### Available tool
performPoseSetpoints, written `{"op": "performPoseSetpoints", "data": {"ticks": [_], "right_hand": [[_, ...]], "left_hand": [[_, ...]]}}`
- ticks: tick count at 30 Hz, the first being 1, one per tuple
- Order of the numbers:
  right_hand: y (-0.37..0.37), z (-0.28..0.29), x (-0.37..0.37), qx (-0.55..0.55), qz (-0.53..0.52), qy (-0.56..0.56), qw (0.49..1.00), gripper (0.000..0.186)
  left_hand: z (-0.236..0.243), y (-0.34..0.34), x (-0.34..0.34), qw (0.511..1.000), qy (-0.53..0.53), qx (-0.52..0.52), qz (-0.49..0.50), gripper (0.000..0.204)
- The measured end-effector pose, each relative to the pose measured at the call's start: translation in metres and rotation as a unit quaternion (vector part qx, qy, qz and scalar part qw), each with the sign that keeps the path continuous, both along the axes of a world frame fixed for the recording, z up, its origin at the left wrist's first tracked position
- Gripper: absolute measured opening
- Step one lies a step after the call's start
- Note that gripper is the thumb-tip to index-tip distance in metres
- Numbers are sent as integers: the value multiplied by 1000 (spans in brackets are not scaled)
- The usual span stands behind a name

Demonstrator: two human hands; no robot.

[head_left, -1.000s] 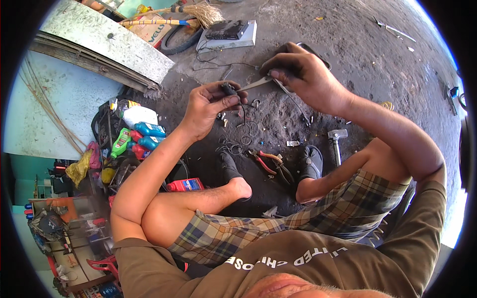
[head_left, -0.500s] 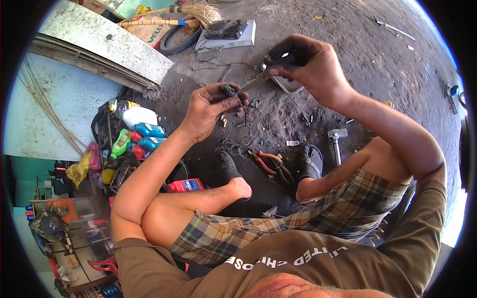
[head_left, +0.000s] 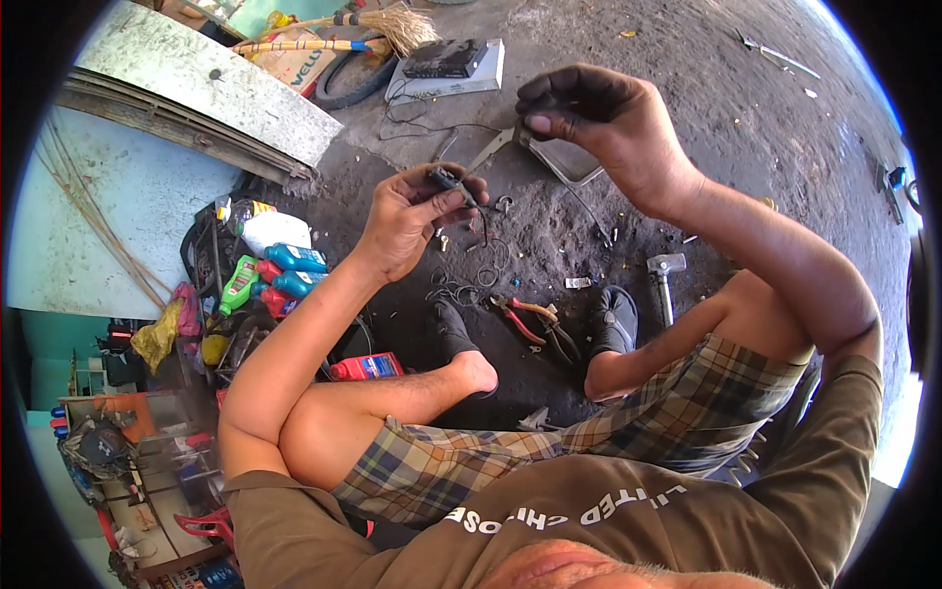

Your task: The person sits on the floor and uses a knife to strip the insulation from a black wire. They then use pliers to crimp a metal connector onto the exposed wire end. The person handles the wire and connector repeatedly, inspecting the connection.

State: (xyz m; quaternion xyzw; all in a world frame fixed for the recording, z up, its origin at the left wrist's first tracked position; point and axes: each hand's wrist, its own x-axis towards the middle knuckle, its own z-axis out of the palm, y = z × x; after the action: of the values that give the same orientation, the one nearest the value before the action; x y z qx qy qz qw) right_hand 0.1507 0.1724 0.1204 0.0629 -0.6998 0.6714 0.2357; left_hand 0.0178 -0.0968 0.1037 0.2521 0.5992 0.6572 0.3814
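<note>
My left hand point(head_left: 417, 216) pinches a small dark part point(head_left: 446, 180) between thumb and fingers; its exact kind I cannot make out. A thin dark lead hangs below that hand. Up and to the right, my blackened right hand point(head_left: 613, 123) is closed on a knife. The knife's blade point(head_left: 493, 150) slants down to the left, its tip at or very near the dark part. The knife's handle is mostly hidden by my fingers.
On the dirty ground lie red-handled pliers point(head_left: 530, 316), a hammer point(head_left: 665, 285) and a shallow metal tray point(head_left: 574, 165). Bottles point(head_left: 294, 257) crowd the left, with a red bottle point(head_left: 366, 367) by my leg. A black box point(head_left: 444, 59) and a straw broom point(head_left: 397, 29) are farther off.
My right hand has turned and shifted slightly left, so the knife blade slants more steeply. The dark part has tilted in my left hand, which has otherwise barely moved.
</note>
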Motion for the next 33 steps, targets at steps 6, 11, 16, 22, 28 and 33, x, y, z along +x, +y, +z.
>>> {"op": "performPoseSetpoints", "data": {"ticks": [6, 11, 16, 22, 28, 33], "right_hand": [[5, -5, -2, 48, 28, 44, 997, 22], [-3, 2, 1, 86, 4, 45, 995, 25], [-3, 3, 0, 81, -2, 61, 995, 25], [-3, 4, 0, 33, -1, 45, 998, 25], [-5, 5, 1, 26, 20, 58, 998, 23], [-1, 7, 3, 34, 35, 50, 998, 22]], "left_hand": [[4, -2, -7, 1000, -5, -3, 4, 26], [4, -4, -7, 1000, -12, -1, 8, 26], [-1, 0, -6, 1000, -15, 9, 12, 26], [-4, -1, -3, 1000, -22, 1, -6, 26], [-5, 0, -3, 999, -36, -3, -5, 25], [-4, 2, -2, 999, -47, 20, 14, 24]]}}
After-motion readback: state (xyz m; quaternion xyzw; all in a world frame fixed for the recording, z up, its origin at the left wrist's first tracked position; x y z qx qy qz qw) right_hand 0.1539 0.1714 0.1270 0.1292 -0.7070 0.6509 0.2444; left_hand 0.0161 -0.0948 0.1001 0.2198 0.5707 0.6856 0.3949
